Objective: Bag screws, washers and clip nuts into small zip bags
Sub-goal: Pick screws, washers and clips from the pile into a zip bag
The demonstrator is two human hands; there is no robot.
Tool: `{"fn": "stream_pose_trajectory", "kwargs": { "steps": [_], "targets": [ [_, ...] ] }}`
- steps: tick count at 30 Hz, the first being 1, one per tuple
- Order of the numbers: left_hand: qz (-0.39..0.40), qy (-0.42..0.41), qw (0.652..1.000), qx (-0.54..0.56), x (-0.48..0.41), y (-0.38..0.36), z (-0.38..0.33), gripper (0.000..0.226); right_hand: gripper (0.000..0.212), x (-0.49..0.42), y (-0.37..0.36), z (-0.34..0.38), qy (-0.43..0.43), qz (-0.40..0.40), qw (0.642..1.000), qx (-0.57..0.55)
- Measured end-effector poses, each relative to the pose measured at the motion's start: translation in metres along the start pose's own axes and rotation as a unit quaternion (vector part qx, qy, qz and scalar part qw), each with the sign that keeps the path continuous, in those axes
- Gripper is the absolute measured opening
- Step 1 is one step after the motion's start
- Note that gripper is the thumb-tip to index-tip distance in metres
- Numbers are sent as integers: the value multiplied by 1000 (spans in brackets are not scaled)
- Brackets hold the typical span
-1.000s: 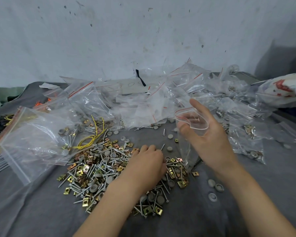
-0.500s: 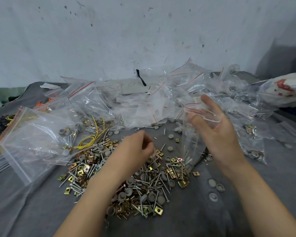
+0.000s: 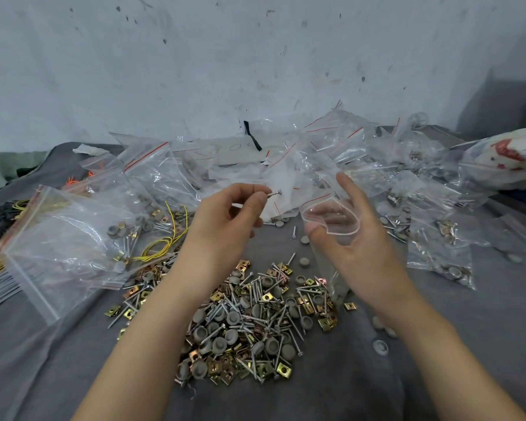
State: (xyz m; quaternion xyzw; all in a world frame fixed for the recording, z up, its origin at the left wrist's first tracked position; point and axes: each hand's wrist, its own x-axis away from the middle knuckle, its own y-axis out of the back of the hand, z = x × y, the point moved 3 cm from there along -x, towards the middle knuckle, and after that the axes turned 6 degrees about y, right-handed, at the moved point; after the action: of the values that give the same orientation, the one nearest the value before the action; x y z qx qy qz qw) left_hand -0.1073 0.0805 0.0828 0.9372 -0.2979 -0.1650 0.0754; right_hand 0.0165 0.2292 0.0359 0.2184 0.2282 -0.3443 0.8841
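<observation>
My left hand (image 3: 225, 220) is raised above the table and pinches a silver screw (image 3: 274, 194) between thumb and fingers, its head pointing right. My right hand (image 3: 349, 238) holds a small clear zip bag (image 3: 331, 220) with its mouth spread wide, a short gap to the right of the screw. Below both hands lies a loose heap of screws, grey washers and brass clip nuts (image 3: 249, 323) on the grey cloth (image 3: 438, 360).
A large clear zip bag (image 3: 61, 250) with some hardware and yellow wire lies at left. Many filled and empty zip bags (image 3: 431, 238) pile up at the back and right. A few grey washers (image 3: 380, 347) lie apart at right. The white wall stands behind.
My left hand has lifted from the heap with a screw and moved up toward the bag's mouth. My right hand has kept the bag raised, now held wider.
</observation>
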Motion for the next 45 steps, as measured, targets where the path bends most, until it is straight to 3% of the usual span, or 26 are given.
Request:
{"fn": "stream_pose_trajectory", "kwargs": {
  "steps": [10,14,21,28,31,35,41,45],
  "targets": [
    [-25,-32,999,-8,7,5,-18,18,75,2,-8,-2,7,23,999,30],
    [-19,-62,998,-9,10,-1,-27,14,84,5,-11,1,18,35,998,43],
    [80,-88,988,-96,15,-25,-24,18,89,7,-12,2,27,40,997,65],
    [43,-69,990,-118,5,-7,-11,16,84,5,-11,3,20,34,998,50],
    [112,-43,967,-227,3,-13,7,18,83,4,-9,2,14,27,999,36],
    [190,-50,904,-380,12,-33,34,23,83,2,-2,0,16,2,1000,18],
    [225,-112,838,-485,27,-59,57,28,76,-4,6,3,7,-43,998,-35],
    [226,-111,819,-515,24,-63,60,28,66,-6,13,3,4,-55,995,-82]
  ]
}}
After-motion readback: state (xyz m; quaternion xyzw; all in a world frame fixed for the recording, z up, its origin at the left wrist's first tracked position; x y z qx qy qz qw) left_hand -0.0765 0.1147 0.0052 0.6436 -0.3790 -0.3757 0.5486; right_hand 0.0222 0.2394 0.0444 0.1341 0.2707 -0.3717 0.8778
